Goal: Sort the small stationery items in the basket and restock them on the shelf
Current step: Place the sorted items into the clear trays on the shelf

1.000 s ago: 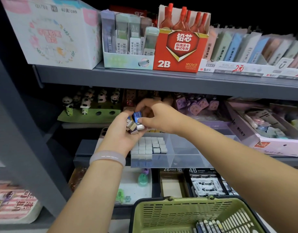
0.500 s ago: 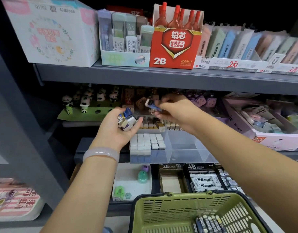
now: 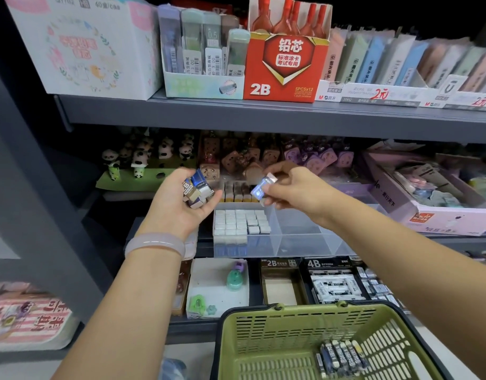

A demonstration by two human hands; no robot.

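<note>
Restocking is in hand: the right hand [image 3: 294, 190] pinches one small eraser [image 3: 262, 187] just above the clear tray [image 3: 305, 237] on the shelf [image 3: 263, 119], while the left hand [image 3: 181, 201] clutches a bundle of erasers [image 3: 198, 192]. The eraser's long axis is tilted, its blue end pointing down and left. Next, I judge, it must stand upright beside the rows of erasers [image 3: 240, 222]. More remain in the green basket [image 3: 291, 338].
</note>
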